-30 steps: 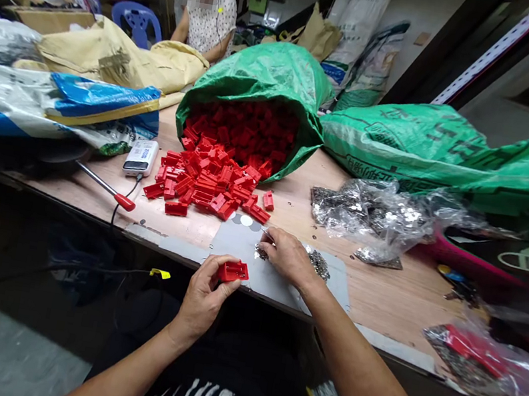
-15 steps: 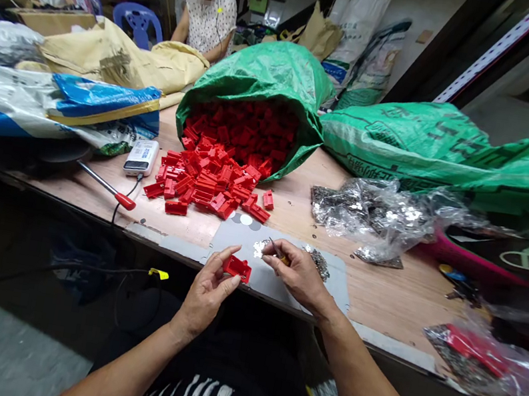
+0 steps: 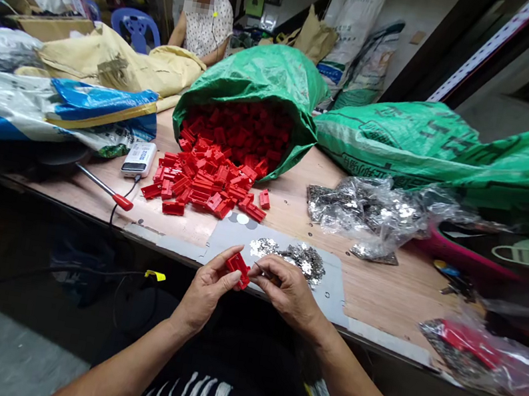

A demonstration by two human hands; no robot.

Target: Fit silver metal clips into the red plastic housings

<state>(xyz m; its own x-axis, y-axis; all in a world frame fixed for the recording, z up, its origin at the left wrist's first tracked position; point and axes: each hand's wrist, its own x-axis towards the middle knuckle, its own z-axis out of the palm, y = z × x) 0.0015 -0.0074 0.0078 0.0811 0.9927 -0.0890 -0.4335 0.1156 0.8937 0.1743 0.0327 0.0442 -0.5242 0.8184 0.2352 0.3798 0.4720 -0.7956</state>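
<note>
My left hand (image 3: 206,289) pinches a small red plastic part (image 3: 238,268) at the near edge of the wooden table (image 3: 395,294). My right hand (image 3: 286,288) meets it from the right, fingers pinched at the part on something too small to make out. Just beyond both hands a heap of small shiny metal pieces (image 3: 293,255) lies on a grey sheet (image 3: 237,237). Farther back, a pile of red plastic parts (image 3: 206,181) spills from an open green sack (image 3: 263,83).
A clear bag of metal pieces (image 3: 373,213) lies right of the pile, another green sack (image 3: 455,152) behind it. At left: a white device (image 3: 139,158), a red-handled tool (image 3: 104,187), blue-white sacks (image 3: 51,108). A bag with red parts (image 3: 481,359) lies near right. Two people sit at the back.
My right hand left the metal heap and came back to the red part. My left hand tilted the part and raised it toward the right hand.
</note>
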